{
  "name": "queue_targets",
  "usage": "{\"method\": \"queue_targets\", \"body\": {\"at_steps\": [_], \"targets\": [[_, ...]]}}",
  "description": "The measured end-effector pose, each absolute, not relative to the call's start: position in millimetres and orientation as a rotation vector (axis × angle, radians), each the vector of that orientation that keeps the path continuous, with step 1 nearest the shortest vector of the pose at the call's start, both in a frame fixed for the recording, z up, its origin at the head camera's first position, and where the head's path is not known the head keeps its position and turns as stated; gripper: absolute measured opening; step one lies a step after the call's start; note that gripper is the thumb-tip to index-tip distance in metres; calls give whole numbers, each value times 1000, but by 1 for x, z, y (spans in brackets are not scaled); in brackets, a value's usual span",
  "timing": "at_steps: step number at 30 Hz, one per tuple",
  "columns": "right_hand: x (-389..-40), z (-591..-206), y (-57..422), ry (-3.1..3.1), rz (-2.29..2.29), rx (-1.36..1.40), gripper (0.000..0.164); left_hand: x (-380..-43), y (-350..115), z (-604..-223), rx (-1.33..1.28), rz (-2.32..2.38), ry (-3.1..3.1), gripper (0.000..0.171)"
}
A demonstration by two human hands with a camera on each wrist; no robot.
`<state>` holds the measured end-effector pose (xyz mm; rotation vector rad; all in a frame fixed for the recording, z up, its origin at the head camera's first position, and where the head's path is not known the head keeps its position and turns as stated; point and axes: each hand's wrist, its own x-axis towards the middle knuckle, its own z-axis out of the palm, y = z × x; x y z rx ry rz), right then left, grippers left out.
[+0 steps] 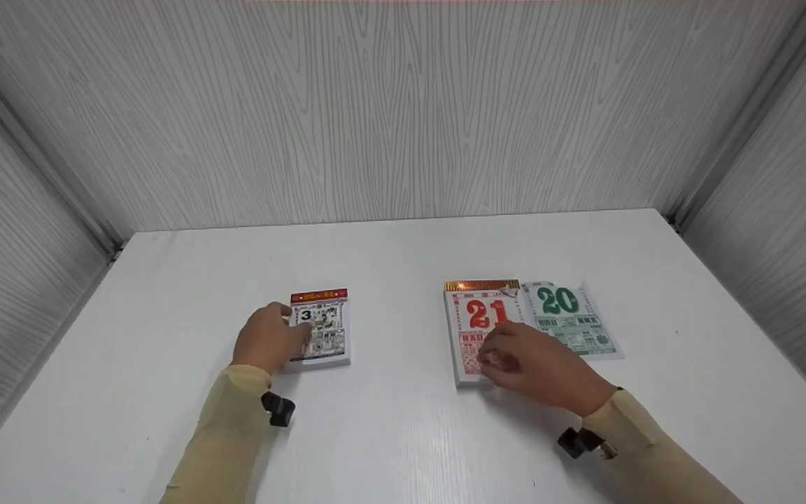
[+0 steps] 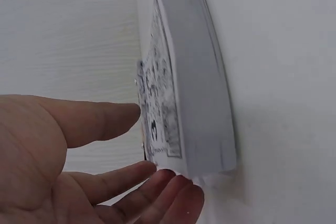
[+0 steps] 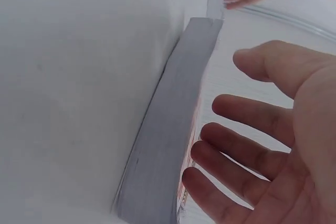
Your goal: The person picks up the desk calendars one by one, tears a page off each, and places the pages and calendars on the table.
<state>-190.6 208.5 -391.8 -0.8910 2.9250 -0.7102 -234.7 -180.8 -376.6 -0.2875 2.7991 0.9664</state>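
A small tear-off calendar (image 1: 329, 329) with a red header and a black 3 lies on the left of the table. My left hand (image 1: 268, 341) is at its left edge. In the left wrist view the fingertips (image 2: 181, 187) are by the edge of its thick page block (image 2: 205, 93), and the thumb stands over the printed face. A larger calendar (image 1: 476, 313) with a gold header and a red 21 lies to the right. Above its lower right part hovers my right hand (image 1: 546, 367), its fingers (image 3: 241, 150) loosely bent, spread and holding nothing.
A loose sheet (image 1: 571, 322) with a green 20 lies against the right side of the larger calendar, its top edge torn. Everything lies on a white table (image 1: 396, 434). Grey wood-grain panels (image 1: 389, 112) enclose the back and both sides.
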Motion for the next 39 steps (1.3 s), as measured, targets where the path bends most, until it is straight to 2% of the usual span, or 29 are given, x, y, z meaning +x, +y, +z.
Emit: {"method": "queue_targets", "body": {"at_steps": [8, 20, 30, 39], "targets": [[-195, -386, 205, 2988, -784, -823, 18, -234, -193, -385, -350, 973, 2729, 58], [-199, -385, 202, 2981, -810, -759, 16, -237, -188, -383, -374, 1133, 2611, 58], [-202, -381, 199, 2986, -878, -754, 13, -233, -161, -371, -337, 1292, 2669, 43], [-206, -377, 191, 3005, -1026, -706, 17, -225, -117, -360, -189, 1594, 2591, 38]]}}
